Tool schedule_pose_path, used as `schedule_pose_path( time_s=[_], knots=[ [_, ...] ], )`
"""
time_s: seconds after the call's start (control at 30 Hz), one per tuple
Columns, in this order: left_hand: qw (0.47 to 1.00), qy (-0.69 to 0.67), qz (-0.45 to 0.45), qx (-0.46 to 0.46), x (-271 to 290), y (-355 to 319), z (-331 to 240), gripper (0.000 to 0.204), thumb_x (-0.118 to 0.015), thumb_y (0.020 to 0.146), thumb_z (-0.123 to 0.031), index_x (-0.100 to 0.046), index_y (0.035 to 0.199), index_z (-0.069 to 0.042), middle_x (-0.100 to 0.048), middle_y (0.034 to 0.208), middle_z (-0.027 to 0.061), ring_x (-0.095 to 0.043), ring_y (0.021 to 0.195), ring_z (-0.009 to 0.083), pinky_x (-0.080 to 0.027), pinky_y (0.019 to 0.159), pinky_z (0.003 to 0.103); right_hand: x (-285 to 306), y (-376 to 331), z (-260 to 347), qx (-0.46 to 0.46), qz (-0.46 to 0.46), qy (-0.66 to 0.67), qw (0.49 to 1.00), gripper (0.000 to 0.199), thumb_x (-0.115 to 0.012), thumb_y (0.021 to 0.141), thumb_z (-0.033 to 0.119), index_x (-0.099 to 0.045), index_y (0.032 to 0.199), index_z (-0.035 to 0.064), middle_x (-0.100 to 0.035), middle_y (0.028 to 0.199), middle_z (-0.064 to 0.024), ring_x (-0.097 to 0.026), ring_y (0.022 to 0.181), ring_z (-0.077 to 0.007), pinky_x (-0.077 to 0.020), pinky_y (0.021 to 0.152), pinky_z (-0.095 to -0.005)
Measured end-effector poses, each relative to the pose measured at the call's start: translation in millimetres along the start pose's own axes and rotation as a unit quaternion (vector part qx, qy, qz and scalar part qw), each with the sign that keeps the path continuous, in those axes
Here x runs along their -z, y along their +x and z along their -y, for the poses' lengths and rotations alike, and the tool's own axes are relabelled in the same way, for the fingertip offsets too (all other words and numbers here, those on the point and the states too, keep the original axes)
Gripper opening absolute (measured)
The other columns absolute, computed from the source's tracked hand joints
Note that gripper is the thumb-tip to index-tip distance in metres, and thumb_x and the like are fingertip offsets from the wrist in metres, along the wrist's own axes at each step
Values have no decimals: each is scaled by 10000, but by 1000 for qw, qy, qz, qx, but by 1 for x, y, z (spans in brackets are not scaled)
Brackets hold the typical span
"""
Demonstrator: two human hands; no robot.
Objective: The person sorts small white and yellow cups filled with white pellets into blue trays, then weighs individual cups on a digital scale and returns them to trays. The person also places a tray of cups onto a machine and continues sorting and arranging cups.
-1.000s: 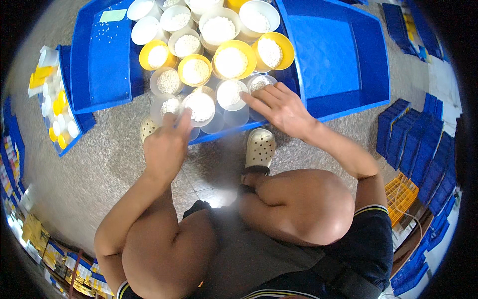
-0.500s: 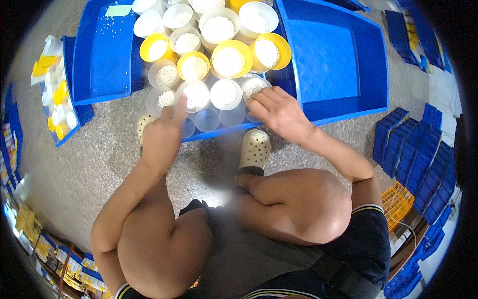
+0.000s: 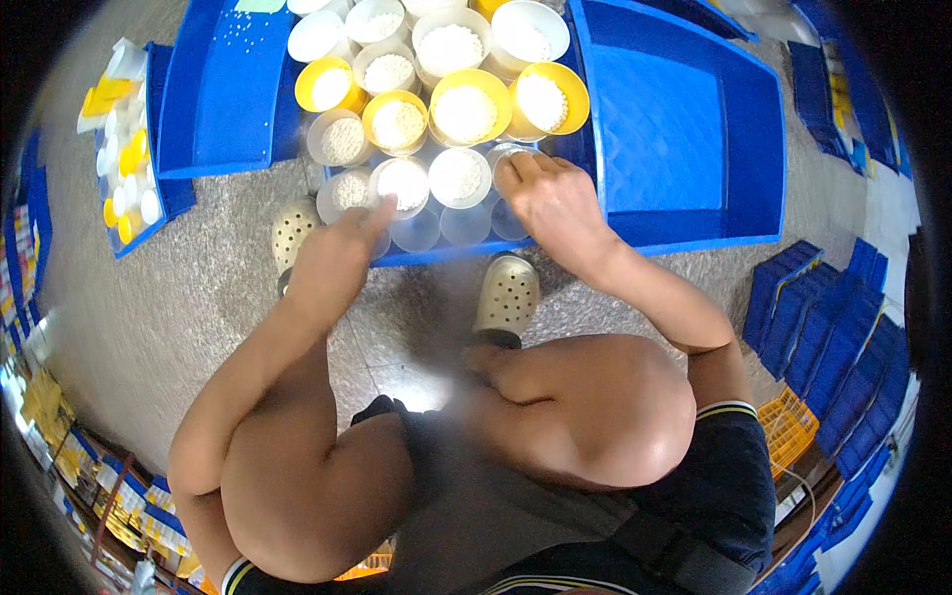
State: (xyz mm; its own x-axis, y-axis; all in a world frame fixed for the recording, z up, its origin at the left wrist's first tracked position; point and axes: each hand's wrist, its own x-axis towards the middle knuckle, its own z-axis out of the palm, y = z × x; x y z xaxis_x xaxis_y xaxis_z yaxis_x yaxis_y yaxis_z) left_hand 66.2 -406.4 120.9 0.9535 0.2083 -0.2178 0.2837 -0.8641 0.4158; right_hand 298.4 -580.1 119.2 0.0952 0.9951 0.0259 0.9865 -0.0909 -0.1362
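Note:
Rows of cups, some clear or whitish and some yellow, stand close together holding small white pellets. My left hand (image 3: 342,248) is at the front row, its index finger stretched out to the near rim of a whitish cup (image 3: 401,185) of pellets; it holds nothing I can see. My right hand (image 3: 557,203) has bent, closed fingers at the clear cup (image 3: 503,156) on the right end of that row. Its fingertips are hidden at the cup, so what they pinch does not show. Between the hands stands another pellet-filled cup (image 3: 460,178).
A blue tray (image 3: 739,213) is on the right, and another blue tray (image 3: 223,159) with scattered pellets is at the far left. Clear cups (image 3: 416,232) line the front edge. My shoes (image 3: 509,295) are just below. Blue crates (image 3: 778,283) stand at right.
The cups and trays have shifted slightly up and right in view. My left hand has drawn back a little toward me; my right fingers have moved left over the clear cup.

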Motion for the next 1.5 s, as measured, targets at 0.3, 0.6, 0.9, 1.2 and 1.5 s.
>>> schedule_pose_path(
  time_s=[0.3, 0.6, 0.9, 1.2, 1.5],
  knots=[
    [979, -111, -105, 135, 29, -11, -10, 181, -676, 872, -68, -697, 1050, -45, -698, 919, 183, -677, 787, 407, -552, 690, 457, -11, 34, 26, 137, -1, 80, 987, 57, -663, 702, 114, -699, 675, 78, -658, 682, -93, -690, 676, -230, -544, 585, -363],
    [873, -405, -117, 243, 2, -36, 13, 95, -666, 936, -59, -700, 990, 13, -729, 845, 105, -709, 722, 166, -549, 644, 309, -35, 49, 27, 82, 12, 40, 996, 57, -653, 713, 96, -698, 708, 61, -666, 740, -130, -697, 696, -273, -565, 611, -375],
    [578, -744, 133, 309, -23, -41, 33, 354, -562, 1032, -251, -610, 1172, 71, -696, 1092, 183, -704, 964, 261, -571, 852, 348, 1, 33, 34, 17, 17, 95, 995, 254, -649, 740, 18, -677, 992, 19, -673, 926, -123, -698, 812, -291, -572, 685, -371],
    [339, -900, 141, 236, -38, -11, 9, 468, -447, 1065, -340, -539, 1286, 62, -618, 1291, 206, -597, 1218, 311, -454, 1102, 440, 29, 43, 85, 69, 41, 257, 963, 345, -649, 779, 80, -687, 1117, 26, -671, 963, -120, -690, 877, -308, -574, 725, -397],
    [415, -870, 47, 263, -41, -42, 46, 271, -490, 1049, -154, -558, 1231, 35, -654, 1164, 159, -638, 1099, 267, -516, 990, 395, 13, 98, 96, 155, 24, 211, 965, 152, -660, 742, 88, -665, 890, 51, -688, 936, -125, -712, 835, -277, -580, 716, -366]
  ],
)
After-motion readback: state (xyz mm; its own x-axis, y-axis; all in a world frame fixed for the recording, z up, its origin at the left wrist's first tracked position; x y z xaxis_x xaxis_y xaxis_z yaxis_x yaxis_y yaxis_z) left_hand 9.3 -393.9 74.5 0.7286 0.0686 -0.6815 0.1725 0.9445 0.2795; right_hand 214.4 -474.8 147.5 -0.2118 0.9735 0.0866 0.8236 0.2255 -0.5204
